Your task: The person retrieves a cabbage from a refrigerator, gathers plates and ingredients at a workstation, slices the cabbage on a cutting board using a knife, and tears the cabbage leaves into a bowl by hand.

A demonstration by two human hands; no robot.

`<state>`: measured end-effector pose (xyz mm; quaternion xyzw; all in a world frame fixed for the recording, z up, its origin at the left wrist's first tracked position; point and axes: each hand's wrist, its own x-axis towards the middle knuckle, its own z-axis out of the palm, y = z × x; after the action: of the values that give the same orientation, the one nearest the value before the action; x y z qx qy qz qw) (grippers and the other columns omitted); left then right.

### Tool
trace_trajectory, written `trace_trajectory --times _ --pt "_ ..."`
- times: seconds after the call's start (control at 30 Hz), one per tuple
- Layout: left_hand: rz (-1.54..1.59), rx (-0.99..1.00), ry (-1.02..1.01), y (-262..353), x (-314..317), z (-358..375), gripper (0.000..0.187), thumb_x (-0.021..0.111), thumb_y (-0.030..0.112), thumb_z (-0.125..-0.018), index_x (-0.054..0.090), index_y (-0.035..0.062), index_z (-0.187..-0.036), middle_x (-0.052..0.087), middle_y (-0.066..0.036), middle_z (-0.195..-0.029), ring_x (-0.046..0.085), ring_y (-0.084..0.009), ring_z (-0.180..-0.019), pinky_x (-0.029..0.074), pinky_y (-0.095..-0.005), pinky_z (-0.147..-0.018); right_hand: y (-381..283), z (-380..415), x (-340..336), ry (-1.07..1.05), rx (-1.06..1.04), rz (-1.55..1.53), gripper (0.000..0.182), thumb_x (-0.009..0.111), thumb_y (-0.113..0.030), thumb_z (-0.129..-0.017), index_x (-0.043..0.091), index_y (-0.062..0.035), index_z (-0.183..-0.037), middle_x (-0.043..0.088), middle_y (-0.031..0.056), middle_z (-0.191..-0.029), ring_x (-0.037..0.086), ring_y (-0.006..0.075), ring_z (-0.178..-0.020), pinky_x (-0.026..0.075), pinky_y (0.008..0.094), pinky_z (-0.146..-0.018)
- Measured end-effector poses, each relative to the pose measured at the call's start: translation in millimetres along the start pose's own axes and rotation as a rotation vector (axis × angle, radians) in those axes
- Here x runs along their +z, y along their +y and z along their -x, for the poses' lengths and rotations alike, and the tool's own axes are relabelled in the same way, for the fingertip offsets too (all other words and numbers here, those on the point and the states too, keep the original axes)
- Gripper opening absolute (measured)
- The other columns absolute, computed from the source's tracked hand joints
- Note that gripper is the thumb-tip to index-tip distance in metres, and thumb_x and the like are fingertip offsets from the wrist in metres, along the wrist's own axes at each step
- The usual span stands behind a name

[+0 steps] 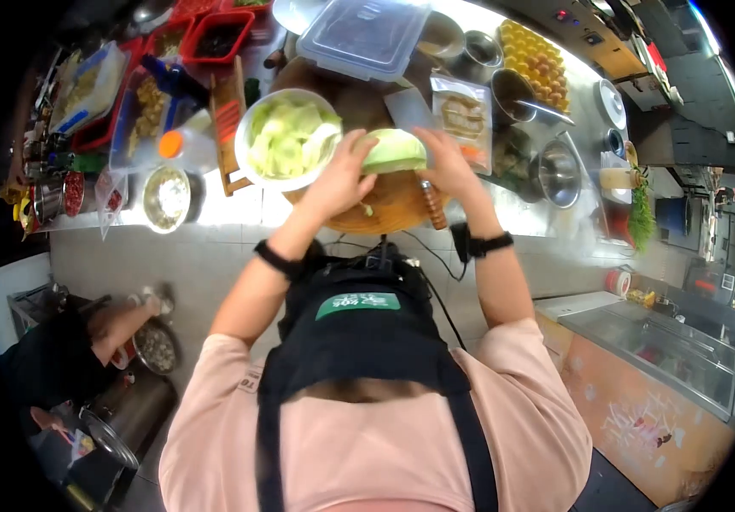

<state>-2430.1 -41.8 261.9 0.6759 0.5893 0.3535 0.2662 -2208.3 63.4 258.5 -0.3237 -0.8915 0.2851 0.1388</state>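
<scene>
A pale green piece of cabbage (396,150) is held between my two hands above the round wooden cutting board (376,218). My left hand (344,177) grips its left end with bent fingers, and my right hand (450,166) holds its right end. Beneath my right hand lies a knife with a ringed wooden handle (432,206); my hand and the cabbage hide part of it. Left of my left hand stands a white bowl (244,158) full of loose cabbage leaves (289,141). A small green scrap lies on the board.
Behind the board is a lidded clear plastic box (363,34). Egg trays (534,64), a food packet (463,119) and a metal bowl (558,173) stand to the right. Leftward are an orange-capped jug (171,143) and red trays (216,38). Another person (60,358) works at lower left.
</scene>
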Motion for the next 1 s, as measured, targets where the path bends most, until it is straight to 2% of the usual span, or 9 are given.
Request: trace_trajectory --times 0.07,0.2,0.47,0.5,0.53,0.63,0.73,0.87,1.0 --pt "-0.148 0.028 -0.004 -19 36 -13 0.060 0.067 0.005 -0.078 0.046 0.0077 -0.134 0.041 -0.021 -0.139 0.040 -0.0393 -0.129 0.036 -0.0436 -0.108 7 40 22 0.122 0.390 0.281 0.074 0.069 -0.009 -0.071 0.042 -0.0140 -0.140 0.049 0.0199 -0.118 0.049 0.0390 -0.110 0.045 0.0483 -0.094" --pt "-0.253 -0.043 0.034 -26 61 -22 0.063 0.067 -0.003 -0.072 0.049 0.0089 -0.131 0.044 -0.022 -0.136 0.044 -0.0404 -0.123 0.038 -0.0437 -0.105 19 68 83 0.069 0.506 0.516 0.073 0.059 -0.008 -0.077 0.033 -0.0086 -0.145 0.049 0.0187 -0.110 0.053 0.0377 -0.098 0.051 0.0491 -0.078" --pt "0.025 -0.154 0.007 -31 51 -12 0.053 0.069 0.012 -0.081 0.050 0.0048 -0.129 0.057 -0.018 -0.117 0.055 -0.0329 -0.110 0.043 -0.0367 -0.096 9 94 -3 0.209 0.579 0.002 0.066 0.061 -0.013 -0.076 0.039 -0.0073 -0.138 0.061 0.0216 -0.103 0.062 0.0365 -0.094 0.050 0.0487 -0.079" --pt "0.033 -0.145 0.004 -33 51 -13 0.052 0.069 0.013 -0.081 0.050 0.0048 -0.129 0.058 -0.018 -0.116 0.056 -0.0326 -0.108 0.044 -0.0368 -0.095 10 100 -7 0.376 0.477 -0.032 0.056 0.063 -0.014 -0.079 0.048 -0.0060 -0.132 0.063 0.0152 -0.082 0.064 0.0291 -0.078 0.050 0.0419 -0.071" --pt "0.042 -0.141 0.003 -35 52 -12 0.052 0.069 0.014 -0.082 0.050 0.0048 -0.129 0.059 -0.018 -0.115 0.057 -0.0323 -0.107 0.044 -0.0369 -0.094 7 108 -14 0.371 0.479 -0.023 0.056 0.063 -0.014 -0.079 0.048 -0.0060 -0.132 0.063 0.0152 -0.082 0.064 0.0291 -0.078 0.050 0.0419 -0.071" --pt "0.110 -0.186 -0.074 -32 47 -30 0.047 0.067 0.019 -0.085 0.053 0.0040 -0.127 0.063 -0.016 -0.114 0.061 -0.0298 -0.104 0.047 -0.0359 -0.092 -20 118 -43 0.495 0.551 -0.363 0.040 0.067 -0.017 -0.087 0.055 -0.0031 -0.122 0.051 0.0068 -0.063 0.048 0.0142 -0.055 0.041 0.0288 -0.055" --pt "0.191 -0.274 -0.143 -28 46 -40 0.038 0.065 0.020 -0.089 0.058 0.0022 -0.121 0.068 -0.013 -0.106 0.063 -0.0216 -0.093 0.048 -0.0304 -0.086 -31 129 -54 0.432 0.564 -0.351 0.038 0.064 -0.016 -0.089 0.055 -0.0041 -0.123 0.053 0.0092 -0.065 0.050 0.0161 -0.056 0.042 0.0307 -0.055" --pt "0.637 -0.590 -0.303 -33 57 -51 0.038 0.060 0.023 -0.090 0.060 -0.0010 -0.119 0.067 -0.011 -0.100 0.061 -0.0156 -0.088 0.048 -0.0283 -0.081 -50 138 -54 0.380 0.541 -0.317 0.036 0.063 -0.016 -0.090 0.055 -0.0050 -0.123 0.055 0.0112 -0.065 0.052 0.0193 -0.056 0.043 0.0322 -0.056" --pt "0.117 -0.510 -0.120 -36 65 -44 0.034 0.058 0.025 -0.092 0.061 -0.0005 -0.115 0.064 -0.019 -0.105 0.061 -0.0292 -0.095 0.047 -0.0351 -0.087 -66 139 -45 0.297 0.503 -0.215 0.034 0.060 -0.015 -0.090 0.054 -0.0049 -0.122 0.061 0.0185 -0.078 0.060 0.0334 -0.068 0.047 0.0403 -0.062"
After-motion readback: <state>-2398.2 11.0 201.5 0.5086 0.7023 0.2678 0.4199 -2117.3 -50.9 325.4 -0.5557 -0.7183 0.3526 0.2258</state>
